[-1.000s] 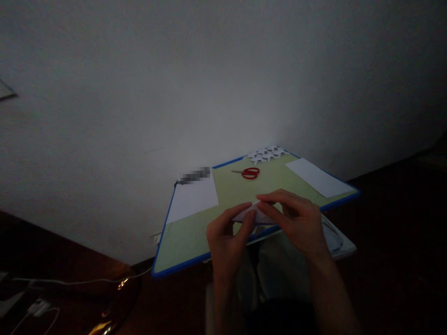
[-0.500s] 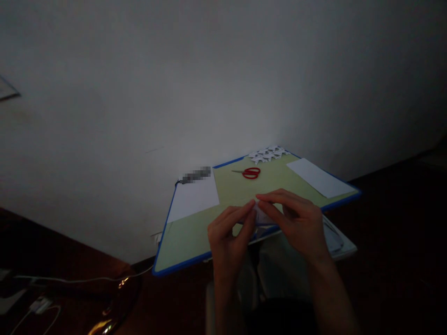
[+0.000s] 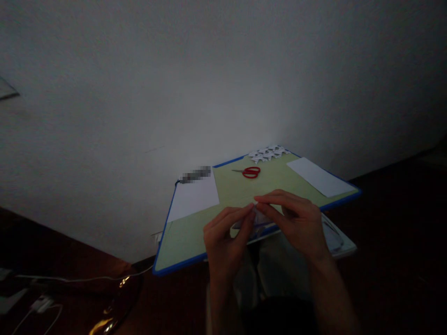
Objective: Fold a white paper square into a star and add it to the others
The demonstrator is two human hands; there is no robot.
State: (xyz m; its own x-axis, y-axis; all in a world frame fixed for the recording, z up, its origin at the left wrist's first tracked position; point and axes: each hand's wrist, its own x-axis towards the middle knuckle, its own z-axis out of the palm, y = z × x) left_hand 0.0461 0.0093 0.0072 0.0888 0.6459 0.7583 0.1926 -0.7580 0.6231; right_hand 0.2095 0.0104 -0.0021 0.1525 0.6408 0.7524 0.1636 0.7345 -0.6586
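Both my hands meet over the near edge of a green board with a blue rim (image 3: 188, 237). My left hand (image 3: 225, 235) and my right hand (image 3: 296, 221) pinch a small folded piece of white paper (image 3: 260, 217) between their fingertips. Most of the paper is hidden by my fingers. Red-handled scissors (image 3: 248, 172) lie further back on the board. A pile of small folded white paper shapes (image 3: 268, 153) sits at the board's far edge.
A white sheet (image 3: 193, 195) lies on the board's left side and another white sheet (image 3: 319, 177) on its right. A pale wall (image 3: 174, 93) rises behind. White cables (image 3: 70, 280) run along the dark floor at lower left.
My fingertips have drawn closer together on the folded paper and my left hand has shifted slightly left and down. The board and its items have not moved.
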